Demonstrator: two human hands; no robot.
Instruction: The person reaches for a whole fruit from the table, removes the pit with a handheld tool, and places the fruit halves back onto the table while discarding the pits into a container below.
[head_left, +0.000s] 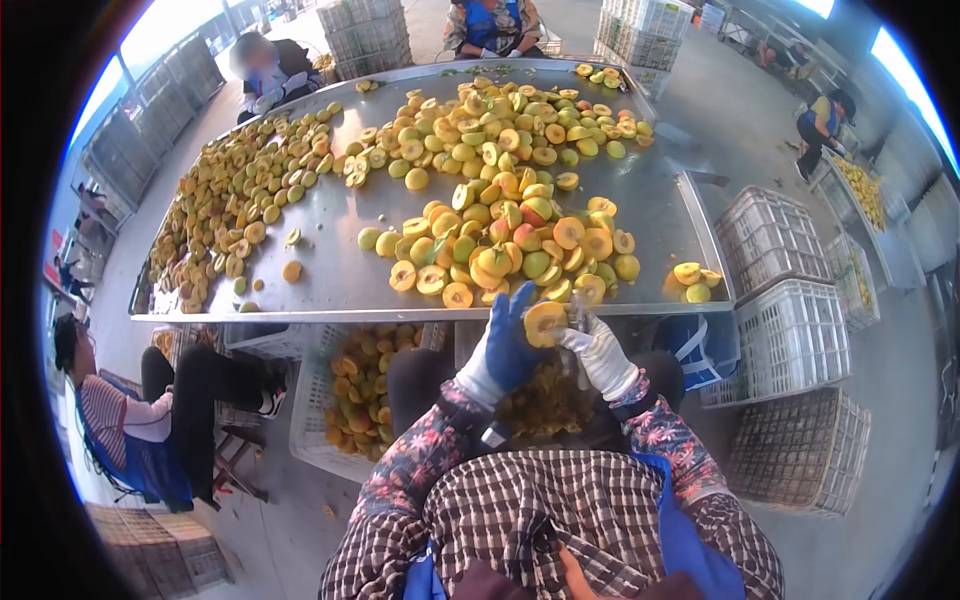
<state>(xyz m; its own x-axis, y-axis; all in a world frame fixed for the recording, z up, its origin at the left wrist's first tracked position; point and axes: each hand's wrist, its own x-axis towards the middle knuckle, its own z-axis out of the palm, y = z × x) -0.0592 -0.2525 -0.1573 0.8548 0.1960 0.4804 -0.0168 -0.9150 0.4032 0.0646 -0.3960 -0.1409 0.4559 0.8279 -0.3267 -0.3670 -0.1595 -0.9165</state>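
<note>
A cut fruit half (545,325) with a yellow inner face is between my two gloved hands, just in front of the metal table's near edge. My left hand (511,345), in a blue and white glove, is around its left side with the fingers pointing up. My right hand (601,356), in a white glove, has its fingers pressed together at the fruit's right side; a blurred metallic thing shows near these fingers, too unclear to name. Beyond them lies a heap of yellow and reddish fruit halves (500,245) on the table.
The metal table (340,293) bears more fruit piles (240,190). Under it stands a white crate (310,425) of fruit at the left. Crates (795,335) are stacked at the right. A person (130,420) sits at the left; others are at the far side.
</note>
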